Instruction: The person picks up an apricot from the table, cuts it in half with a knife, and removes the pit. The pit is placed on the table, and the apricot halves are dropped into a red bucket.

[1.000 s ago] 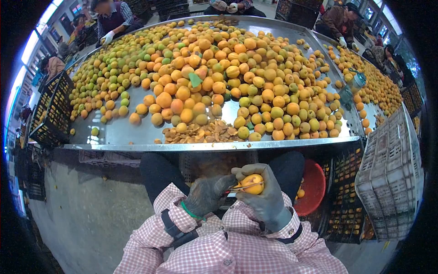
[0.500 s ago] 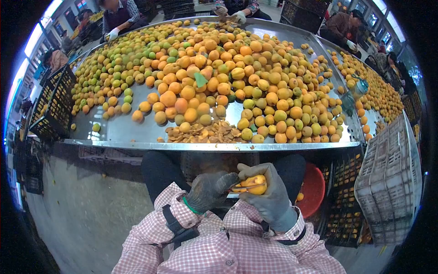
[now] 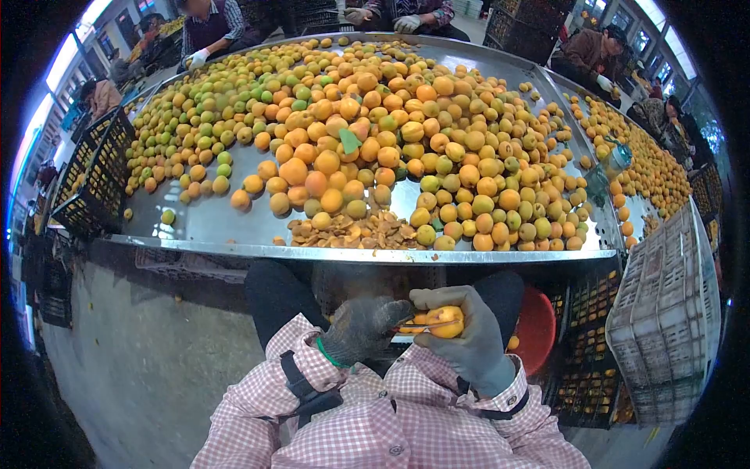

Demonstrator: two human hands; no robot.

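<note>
My left hand point(image 3: 361, 330), in a dark grey glove, is closed around a small knife whose thin blade points right across the fruit. My right hand point(image 3: 471, 334), in a lighter grey glove, grips a yellow-orange fruit point(image 3: 446, 321) between thumb and fingers. The blade lies against the fruit, which looks partly cut. Both hands are over my lap, below the front edge of the metal table point(image 3: 367, 255). Just beyond that edge sits a pile of brown-orange fruit pieces point(image 3: 351, 232), with a large heap of orange and green fruit point(image 3: 437, 117) behind it.
A red basin point(image 3: 539, 332) is low at the right, beside black crates point(image 3: 584, 344) and a pale plastic crate point(image 3: 664, 320). A black crate point(image 3: 94, 176) stands at the table's left. A bottle point(image 3: 617, 158) lies on the right. Gloved co-workers sit around the far side.
The view has shifted slightly. Both my hands still hold the knife and fruit, and the fruit is turned a little. The co-worker's hands at the far side have moved apart.
</note>
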